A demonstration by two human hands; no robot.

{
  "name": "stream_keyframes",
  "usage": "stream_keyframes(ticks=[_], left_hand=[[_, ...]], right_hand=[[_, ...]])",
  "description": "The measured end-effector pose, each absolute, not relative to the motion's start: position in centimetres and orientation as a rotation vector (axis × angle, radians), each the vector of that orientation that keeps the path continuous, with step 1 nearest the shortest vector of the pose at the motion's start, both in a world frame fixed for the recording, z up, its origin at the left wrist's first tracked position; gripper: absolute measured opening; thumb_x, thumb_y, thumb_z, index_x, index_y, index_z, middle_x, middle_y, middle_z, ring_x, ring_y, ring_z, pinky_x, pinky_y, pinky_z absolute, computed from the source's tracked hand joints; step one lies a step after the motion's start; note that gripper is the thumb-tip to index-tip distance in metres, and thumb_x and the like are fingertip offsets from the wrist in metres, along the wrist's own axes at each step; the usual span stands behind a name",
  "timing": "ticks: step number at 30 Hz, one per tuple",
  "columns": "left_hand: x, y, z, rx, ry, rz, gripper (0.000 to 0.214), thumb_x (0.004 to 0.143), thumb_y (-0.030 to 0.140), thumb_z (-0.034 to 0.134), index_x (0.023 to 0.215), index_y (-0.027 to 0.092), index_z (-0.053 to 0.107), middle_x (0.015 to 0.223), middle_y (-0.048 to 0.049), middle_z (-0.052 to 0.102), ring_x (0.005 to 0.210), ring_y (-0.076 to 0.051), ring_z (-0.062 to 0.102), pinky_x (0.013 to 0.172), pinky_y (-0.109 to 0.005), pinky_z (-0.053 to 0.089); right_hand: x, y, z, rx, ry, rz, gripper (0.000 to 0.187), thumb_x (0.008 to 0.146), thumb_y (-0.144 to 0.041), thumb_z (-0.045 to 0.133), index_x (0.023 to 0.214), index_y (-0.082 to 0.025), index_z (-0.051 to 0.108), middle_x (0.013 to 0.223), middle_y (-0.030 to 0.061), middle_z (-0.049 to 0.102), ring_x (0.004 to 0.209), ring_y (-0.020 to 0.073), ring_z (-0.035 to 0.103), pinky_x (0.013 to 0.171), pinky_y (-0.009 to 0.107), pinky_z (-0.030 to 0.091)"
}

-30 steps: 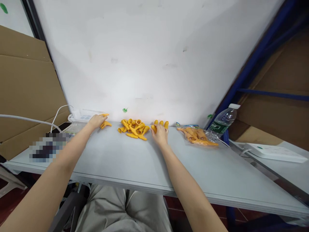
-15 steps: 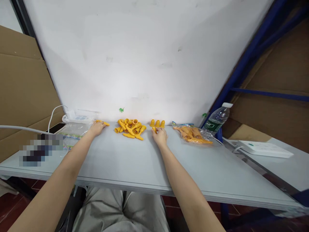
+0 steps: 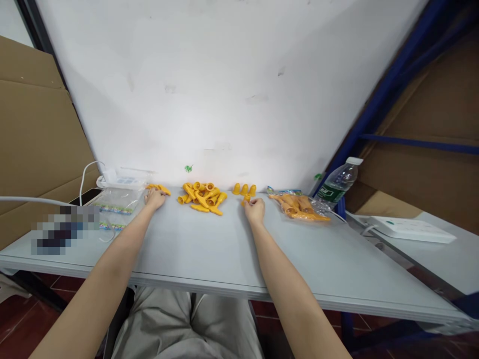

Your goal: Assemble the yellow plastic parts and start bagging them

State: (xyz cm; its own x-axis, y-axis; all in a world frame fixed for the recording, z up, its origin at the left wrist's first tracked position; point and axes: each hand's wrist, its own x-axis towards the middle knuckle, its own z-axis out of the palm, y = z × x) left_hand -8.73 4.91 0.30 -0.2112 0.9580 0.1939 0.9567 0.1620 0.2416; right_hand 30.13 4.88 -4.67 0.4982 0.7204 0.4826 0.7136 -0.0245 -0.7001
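My right hand pinches a small yellow cup-shaped piece just above the table, in front of a row of three similar yellow cups standing by the wall. At the left, my left hand rests by a few curved yellow pieces; its fingers look stretched out beside them, partly hiding them. Between my hands lies a loose pile of yellow cups and curved pieces, some cups with their hollow ends showing.
A clear bag of orange-yellow pieces lies at the right, beside a tilted water bottle. A white power strip sits farther right. Clear plastic bags, a phone and a white cable occupy the left side.
My right hand has drawn slightly back and right from the row, with the yellow cup showing in its fingers. My left hand has shifted slightly toward me, uncovering more of the curved pieces.
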Motion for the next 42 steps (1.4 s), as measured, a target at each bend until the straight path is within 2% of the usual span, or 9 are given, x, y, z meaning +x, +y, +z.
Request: stream_keyframes(ticks=[3,9,13,18,23,29,33,39,42], left_hand=[[-7.6,4.5,-0.2,1.750,2.476,0.586,0.036,0.082,0.024,0.047,0.111,0.024,0.069,0.142,-0.0130,0.047,0.131,-0.033,0.041,0.101,-0.052,0.039],[-5.9,2.9,-1.3,1.813,2.488,0.735,0.032,0.083,0.021,0.047,0.110,0.019,0.065,0.151,-0.0130,0.036,0.141,-0.031,0.029,0.110,-0.051,0.027],[-5.7,2.3,-1.7,1.925,2.416,0.846,0.030,0.082,0.020,0.048,0.106,0.020,0.066,0.148,-0.0116,0.041,0.140,-0.028,0.032,0.114,-0.048,0.023],[-5.5,2.0,-1.9,1.890,2.397,1.021,0.027,0.079,0.017,0.051,0.098,0.022,0.069,0.140,-0.0086,0.050,0.135,-0.027,0.038,0.113,-0.044,0.026],[-5.5,1.9,-1.9,1.850,2.365,1.090,0.024,0.079,0.014,0.051,0.091,0.024,0.070,0.135,-0.0064,0.055,0.131,-0.025,0.043,0.110,-0.044,0.030],[-5.7,2.1,-2.0,1.797,2.319,1.183,0.022,0.077,0.011,0.053,0.084,0.023,0.070,0.128,-0.0061,0.059,0.128,-0.026,0.046,0.107,-0.044,0.034],[-5.8,2.3,-2.1,1.757,2.305,1.213,0.019,0.078,0.011,0.054,0.081,0.022,0.069,0.125,-0.0067,0.060,0.124,-0.026,0.050,0.106,-0.045,0.036],[-5.8,2.3,-2.0,1.745,2.280,1.244,0.021,0.077,0.009,0.053,0.081,0.021,0.069,0.123,-0.0067,0.061,0.122,-0.025,0.051,0.106,-0.044,0.037],[-5.8,2.3,-2.0,1.750,2.271,1.260,0.022,0.077,0.009,0.052,0.080,0.022,0.069,0.120,-0.0059,0.062,0.120,-0.025,0.052,0.105,-0.044,0.038]], right_hand=[[29.4,4.3,-4.2,-1.832,-1.275,0.017,0.019,0.078,-0.033,0.057,0.077,-0.017,0.066,0.096,0.0154,0.065,0.090,0.0278,0.061,0.077,0.040,0.046],[28.5,3.7,-3.8,-1.910,-1.424,0.022,0.023,0.079,-0.031,0.057,0.091,-0.020,0.074,0.110,0.0160,0.066,0.107,0.0339,0.056,0.087,0.053,0.040],[29.8,3.7,-3.2,-2.071,-1.381,0.037,0.034,0.081,-0.025,0.052,0.109,-0.020,0.071,0.121,0.0169,0.062,0.115,0.0342,0.052,0.094,0.055,0.037],[32.0,4.5,-2.0,-2.280,-1.411,0.139,0.049,0.089,-0.028,0.042,0.135,-0.016,0.053,0.141,0.0166,0.047,0.130,0.0314,0.042,0.105,0.050,0.031],[33.6,5.8,-1.4,-2.323,-1.461,0.205,0.054,0.092,-0.029,0.035,0.142,-0.009,0.043,0.149,0.0220,0.036,0.136,0.0341,0.035,0.110,0.052,0.026],[34.4,7.9,-1.5,-2.320,-1.495,0.275,0.057,0.092,-0.030,0.035,0.146,-0.014,0.037,0.156,0.0185,0.024,0.143,0.0326,0.023,0.113,0.056,0.018],[34.3,8.9,-1.5,-2.309,-1.544,0.274,0.058,0.089,-0.026,0.038,0.147,-0.020,0.038,0.156,0.0139,0.028,0.142,0.0324,0.027,0.113,0.060,0.019],[34.3,9.6,-2.0,-2.252,-1.631,0.296,0.057,0.088,-0.022,0.036,0.145,-0.022,0.041,0.155,0.0113,0.030,0.141,0.0336,0.027,0.111,0.066,0.014],[34.4,9.9,-2.4,-2.160,-1.651,0.224,0.053,0.085,-0.020,0.040,0.137,-0.020,0.050,0.145,0.0156,0.045,0.136,0.0347,0.036,0.108,0.068,0.016]])
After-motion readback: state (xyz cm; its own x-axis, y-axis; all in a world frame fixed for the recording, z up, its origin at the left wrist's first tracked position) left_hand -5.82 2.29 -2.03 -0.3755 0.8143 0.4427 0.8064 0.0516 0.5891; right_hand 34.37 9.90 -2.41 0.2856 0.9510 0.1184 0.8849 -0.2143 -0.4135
